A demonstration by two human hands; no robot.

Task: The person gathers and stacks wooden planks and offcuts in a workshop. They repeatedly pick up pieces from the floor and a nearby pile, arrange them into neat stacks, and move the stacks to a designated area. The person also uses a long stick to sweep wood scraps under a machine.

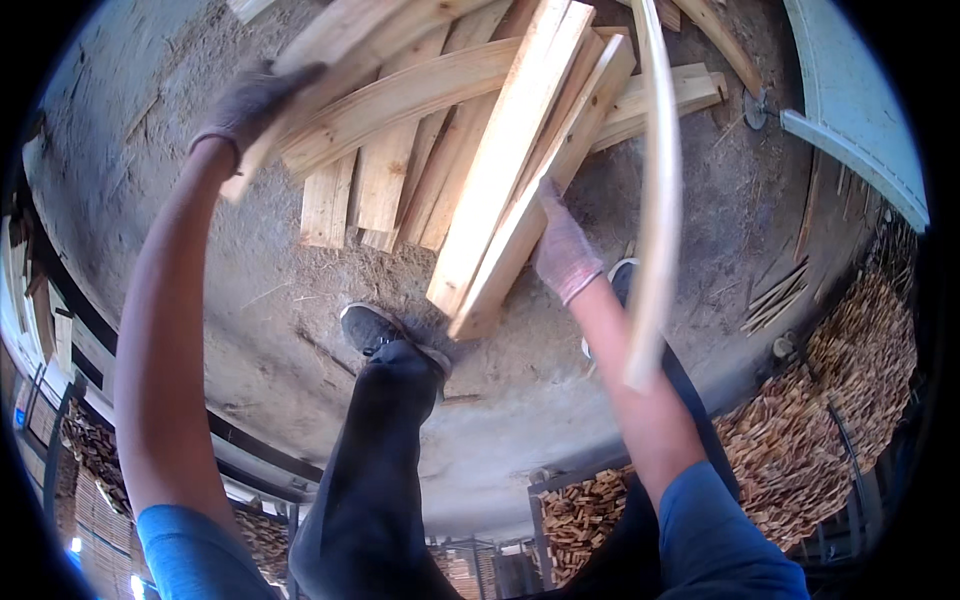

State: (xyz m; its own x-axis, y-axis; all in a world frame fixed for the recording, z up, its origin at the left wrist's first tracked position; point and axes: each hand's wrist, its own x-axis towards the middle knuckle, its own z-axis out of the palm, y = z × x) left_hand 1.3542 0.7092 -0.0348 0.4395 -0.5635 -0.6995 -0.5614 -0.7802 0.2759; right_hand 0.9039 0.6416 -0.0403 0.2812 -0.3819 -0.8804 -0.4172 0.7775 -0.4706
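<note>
At the upper left, my left hand [252, 105], in a dark knitted glove, is closed on the edge of a long wooden board [350, 38] that is blurred and slants up to the right. My right hand [567, 245], in a pale pinkish glove, lies against the right side of another board [548, 185]; its fingers are partly hidden there and look closed on that board's edge. Close beside it on the left is a wide, bright board [510, 150]. A narrow board [660, 180], smeared by motion, stands out in front of my right forearm, touching neither glove visibly.
More loose boards [385, 185] lie crisscrossed beneath on the dusty floor [270, 310]. A pale blue metal panel [865, 110] curves along the upper right. Thin sticks [778, 298] and a large heap of wood pieces [815, 420] lie at the right. My shoes [375, 328] stand close to the boards.
</note>
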